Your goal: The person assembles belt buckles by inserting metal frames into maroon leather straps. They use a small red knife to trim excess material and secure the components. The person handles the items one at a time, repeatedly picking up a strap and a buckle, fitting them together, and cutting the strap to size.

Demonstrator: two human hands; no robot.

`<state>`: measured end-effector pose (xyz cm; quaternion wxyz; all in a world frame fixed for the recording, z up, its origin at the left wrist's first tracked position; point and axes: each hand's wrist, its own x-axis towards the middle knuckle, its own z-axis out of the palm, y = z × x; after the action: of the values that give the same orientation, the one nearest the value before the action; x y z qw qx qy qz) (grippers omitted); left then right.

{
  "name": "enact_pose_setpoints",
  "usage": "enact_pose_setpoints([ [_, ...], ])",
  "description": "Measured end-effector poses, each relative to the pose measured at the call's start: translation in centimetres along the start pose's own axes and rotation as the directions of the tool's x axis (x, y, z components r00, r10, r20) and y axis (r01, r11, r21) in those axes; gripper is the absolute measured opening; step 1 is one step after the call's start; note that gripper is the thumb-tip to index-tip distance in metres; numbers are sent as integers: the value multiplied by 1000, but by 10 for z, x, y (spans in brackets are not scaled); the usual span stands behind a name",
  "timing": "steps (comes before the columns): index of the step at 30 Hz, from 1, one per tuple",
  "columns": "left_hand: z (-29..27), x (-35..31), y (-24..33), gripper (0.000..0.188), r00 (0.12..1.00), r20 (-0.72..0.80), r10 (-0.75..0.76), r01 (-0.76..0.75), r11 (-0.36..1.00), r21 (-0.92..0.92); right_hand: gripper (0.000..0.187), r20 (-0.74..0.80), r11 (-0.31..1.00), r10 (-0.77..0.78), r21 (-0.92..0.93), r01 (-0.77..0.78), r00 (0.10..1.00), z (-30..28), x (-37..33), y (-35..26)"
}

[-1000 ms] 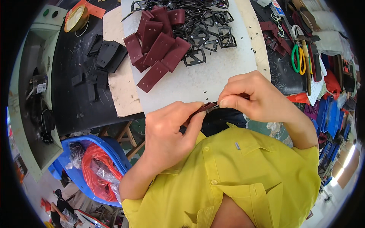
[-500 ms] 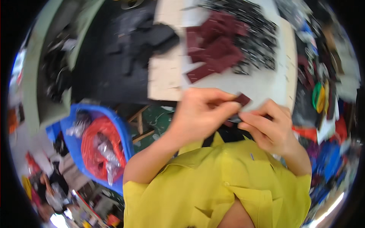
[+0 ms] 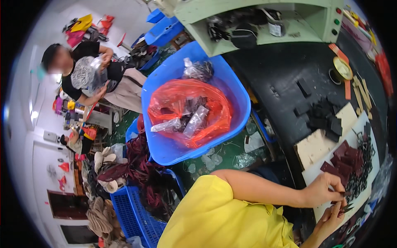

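Observation:
Both my hands meet at the lower right, over the edge of a pale board point(image 3: 316, 177). My left hand point(image 3: 324, 191) is closed in a pinch on a small maroon strip point(image 3: 346, 193). Just below it, my right hand point(image 3: 329, 218) is closed too, fingertips close to the left ones. A small dark pointed piece point(image 3: 348, 208) sticks out beside its fingers; its kind cannot be made out. On the board beyond my hands lie a pile of flat maroon pieces point(image 3: 342, 162) and a heap of black metal-looking loops or buckles point(image 3: 364, 155).
Black blocks point(image 3: 324, 115) lie on the dark table point(image 3: 269, 82), near a pot of yellowish paste point(image 3: 342, 68) with a brush. A blue tub point(image 3: 242, 103) holds a red plastic bag point(image 3: 196, 91). A blue crate point(image 3: 128, 215) stands lower left. Another person point(image 3: 93, 72) handles clear plastic.
My view has swung left, so my hands and the board now appear at the lower right. Both hands stay close together in a pinch; the tub and another person have come into fuller view.

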<state>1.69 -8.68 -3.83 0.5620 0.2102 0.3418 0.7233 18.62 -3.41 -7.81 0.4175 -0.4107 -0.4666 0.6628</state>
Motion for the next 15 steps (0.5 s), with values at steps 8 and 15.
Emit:
enact_pose_setpoints([
  [8, -16, -26, 30, 24, 979, 65, 195, -201, 846, 494, 25, 177, 755, -115, -624, 202, 977, 67, -17, -57],
  [15, -34, -38, 53, 13, 969, 216, 122, -247, 521, 817, 16, 517, 634, -121, -616, 467, 847, 51, -24, -35],
])
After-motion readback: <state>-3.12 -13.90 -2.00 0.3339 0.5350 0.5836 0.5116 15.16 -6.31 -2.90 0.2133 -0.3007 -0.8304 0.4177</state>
